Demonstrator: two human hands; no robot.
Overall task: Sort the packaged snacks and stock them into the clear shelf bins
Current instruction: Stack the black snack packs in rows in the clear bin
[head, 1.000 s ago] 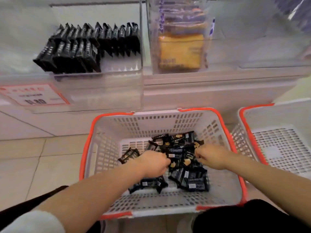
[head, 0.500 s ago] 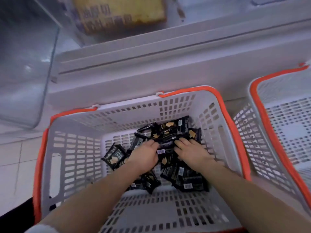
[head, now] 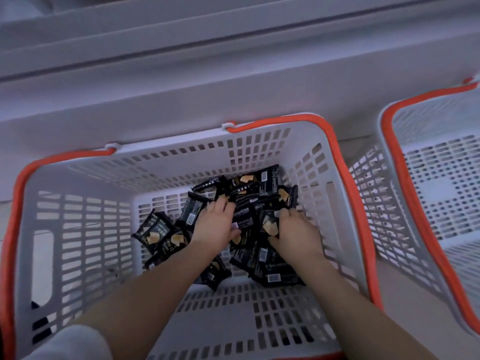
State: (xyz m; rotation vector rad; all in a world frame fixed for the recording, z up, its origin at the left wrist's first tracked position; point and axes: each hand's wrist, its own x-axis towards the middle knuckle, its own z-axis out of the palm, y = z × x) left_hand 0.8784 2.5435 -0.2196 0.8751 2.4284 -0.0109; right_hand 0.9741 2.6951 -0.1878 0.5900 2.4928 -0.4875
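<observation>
Both hands, left hand [head: 215, 224] and right hand [head: 296, 233], gripped glossy black snack packets [head: 262, 185] inside a slotted white plastic basket [head: 85, 229] on pale floor.

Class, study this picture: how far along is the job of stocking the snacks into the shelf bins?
Done: nothing can be confirmed, since no shelf bin shows here; the second basket looks empty where visible. In hand: the left hand and right hand are both gathering black snack packets inside the white basket. Left: many packets remain heaped there, to be carried up and binned.
</observation>
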